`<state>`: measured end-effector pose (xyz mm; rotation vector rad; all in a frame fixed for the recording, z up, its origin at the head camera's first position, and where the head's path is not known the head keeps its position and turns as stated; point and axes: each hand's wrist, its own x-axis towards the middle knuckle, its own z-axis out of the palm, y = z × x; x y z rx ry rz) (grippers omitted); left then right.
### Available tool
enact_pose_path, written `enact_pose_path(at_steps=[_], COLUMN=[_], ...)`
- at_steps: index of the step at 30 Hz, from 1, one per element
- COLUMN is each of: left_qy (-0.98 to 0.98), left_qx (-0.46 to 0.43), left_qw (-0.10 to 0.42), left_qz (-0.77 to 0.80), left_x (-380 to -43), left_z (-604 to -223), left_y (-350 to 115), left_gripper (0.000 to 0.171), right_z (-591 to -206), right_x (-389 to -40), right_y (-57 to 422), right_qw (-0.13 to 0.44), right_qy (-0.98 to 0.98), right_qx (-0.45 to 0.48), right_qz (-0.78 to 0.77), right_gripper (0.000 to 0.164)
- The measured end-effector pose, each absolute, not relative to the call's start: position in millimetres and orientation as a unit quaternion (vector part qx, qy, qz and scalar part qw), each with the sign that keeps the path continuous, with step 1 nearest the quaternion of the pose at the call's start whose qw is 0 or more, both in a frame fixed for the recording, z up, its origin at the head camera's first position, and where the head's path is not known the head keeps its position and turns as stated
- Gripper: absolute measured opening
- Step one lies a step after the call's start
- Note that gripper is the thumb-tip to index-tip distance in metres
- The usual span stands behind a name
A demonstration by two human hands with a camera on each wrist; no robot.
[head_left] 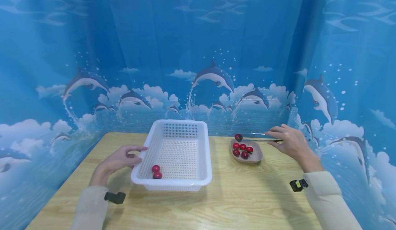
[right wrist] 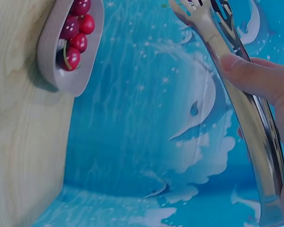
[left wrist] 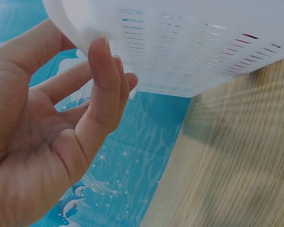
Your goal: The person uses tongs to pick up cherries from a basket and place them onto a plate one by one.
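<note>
My left hand (head_left: 122, 159) holds the left rim of a white perforated plastic basket (head_left: 208, 154). In the left wrist view, the thumb and fingers (left wrist: 104, 71) meet the basket's edge (left wrist: 156, 28). Two red cherries (head_left: 157, 175) lie in the basket's near left corner. My right hand (head_left: 292, 142) grips metal tongs (right wrist: 246, 118). Between the tong tips is a dark red cherry (head_left: 238, 137), held above the back of a small beige bowl (head_left: 258, 154). Several cherries (head_left: 242, 147) lie in that bowl. The tong tips are cut off at the top of the right wrist view.
Basket and bowl stand on a light wood-grain table (head_left: 235, 195), with the bowl to the right of the basket. Blue curtains with dolphins (head_left: 213, 77) enclose the table's back and sides.
</note>
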<state>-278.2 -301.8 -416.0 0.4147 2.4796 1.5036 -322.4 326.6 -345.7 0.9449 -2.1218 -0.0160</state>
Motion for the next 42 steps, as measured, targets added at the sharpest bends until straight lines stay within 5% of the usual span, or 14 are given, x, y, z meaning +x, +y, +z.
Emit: enact_pose_path(at_steps=[22,27,42], left_qy=[0.833,0.83,0.836], left_qx=[0.162,0.168,0.145], left_qw=[0.109,0.113,0.112], left_qz=[0.518,0.52,0.518], left_x=[-276.8,-277.7,-277.6], left_z=[-414.8,-415.4,-414.9], left_y=[-302.8,-304.4,-301.8], left_gripper=[0.061,0.061,0.061], right_z=[-377.6,-385.2,-396.4], right_x=[-327.2,-329.6,-339.1], right_y=[363.4,365.0,348.4], right_qw=[0.362,0.34,0.289], right_qy=[-0.871,-0.884,-0.912], right_qx=[0.333,0.321,0.29], right_qz=[0.003,-0.001,-0.005], right_gripper=[0.08,0.038,0.036])
